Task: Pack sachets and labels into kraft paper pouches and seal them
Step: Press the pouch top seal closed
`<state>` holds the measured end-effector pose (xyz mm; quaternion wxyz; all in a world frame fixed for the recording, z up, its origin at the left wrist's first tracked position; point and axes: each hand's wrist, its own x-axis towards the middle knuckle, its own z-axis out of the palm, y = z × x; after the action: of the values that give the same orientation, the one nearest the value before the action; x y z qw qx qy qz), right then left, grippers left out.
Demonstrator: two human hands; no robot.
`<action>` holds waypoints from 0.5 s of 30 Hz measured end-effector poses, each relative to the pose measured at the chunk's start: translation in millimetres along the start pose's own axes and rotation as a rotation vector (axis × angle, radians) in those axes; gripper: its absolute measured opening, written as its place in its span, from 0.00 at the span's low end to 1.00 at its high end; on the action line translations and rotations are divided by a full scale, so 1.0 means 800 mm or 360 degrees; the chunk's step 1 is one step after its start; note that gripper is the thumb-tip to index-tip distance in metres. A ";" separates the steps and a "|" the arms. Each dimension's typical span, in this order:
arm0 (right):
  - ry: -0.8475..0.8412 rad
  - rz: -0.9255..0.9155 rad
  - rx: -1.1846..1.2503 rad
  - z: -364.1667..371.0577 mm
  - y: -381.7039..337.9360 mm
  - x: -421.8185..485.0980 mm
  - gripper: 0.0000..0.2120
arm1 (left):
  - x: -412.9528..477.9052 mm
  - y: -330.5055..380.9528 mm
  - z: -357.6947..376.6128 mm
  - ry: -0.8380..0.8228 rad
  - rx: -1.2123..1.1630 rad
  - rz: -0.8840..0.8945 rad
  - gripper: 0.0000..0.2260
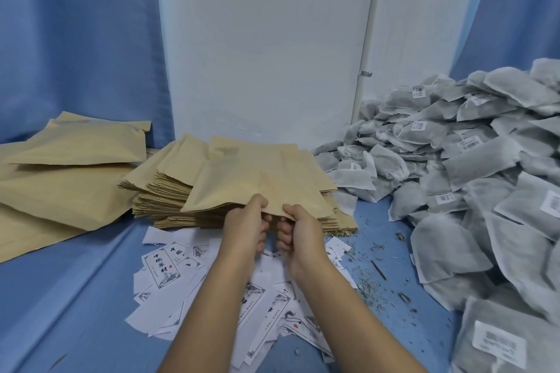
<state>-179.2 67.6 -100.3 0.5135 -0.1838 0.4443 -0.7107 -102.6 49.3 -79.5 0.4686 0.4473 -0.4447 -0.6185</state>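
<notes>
Two bare forearms reach forward over a loose scatter of white printed labels (162,265) lying on a blue cloth (75,281). Dry herb crumbs (368,280) are strewn on the cloth just right of the labels. Beyond the labels the left hand (245,225) and the right hand (300,233) sit side by side, nearly touching. Each is clamped on the near edge of one kraft pouch (257,188) — thumbs on top, fingers curled underneath. That pouch rests on top of a thick stack of flat pouches (163,194), which stands on the cloth just past the labels. Left of the stack, more kraft pouches lie overlapping in a loose pile (66,172). On the right a big heap of grey sachets (485,179), many bearing small white stickers, runs along the cloth's edge from near to far, and its foot is just beside the stack. Farthest back stands a white wall (266,39) — blue curtains (75,39) hang on either side of it
</notes>
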 end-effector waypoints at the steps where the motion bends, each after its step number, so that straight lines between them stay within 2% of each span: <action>1: -0.0005 0.0002 0.0027 0.000 0.000 0.000 0.12 | 0.003 -0.001 -0.002 0.0038 -0.0051 0.0031 0.13; 5: -0.0048 -0.0023 -0.0100 0.006 0.006 0.000 0.15 | 0.008 0.001 -0.009 0.0037 -0.0227 0.0042 0.13; 8: -0.0102 -0.0019 -0.0312 0.007 0.003 -0.003 0.16 | 0.008 -0.001 -0.010 0.0054 0.0048 0.0063 0.15; 10: -0.0097 0.0005 -0.0249 0.004 -0.002 -0.003 0.17 | 0.007 -0.002 -0.006 0.0018 0.0128 0.0073 0.14; 15: -0.0008 -0.0081 -0.0126 0.004 -0.006 -0.003 0.17 | 0.012 -0.002 -0.004 0.0197 -0.0119 0.0142 0.12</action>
<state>-178.7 68.4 -94.4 0.4887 -0.2170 0.4659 -0.7050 -100.9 40.1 -83.2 0.5387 0.4465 -0.4109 -0.5845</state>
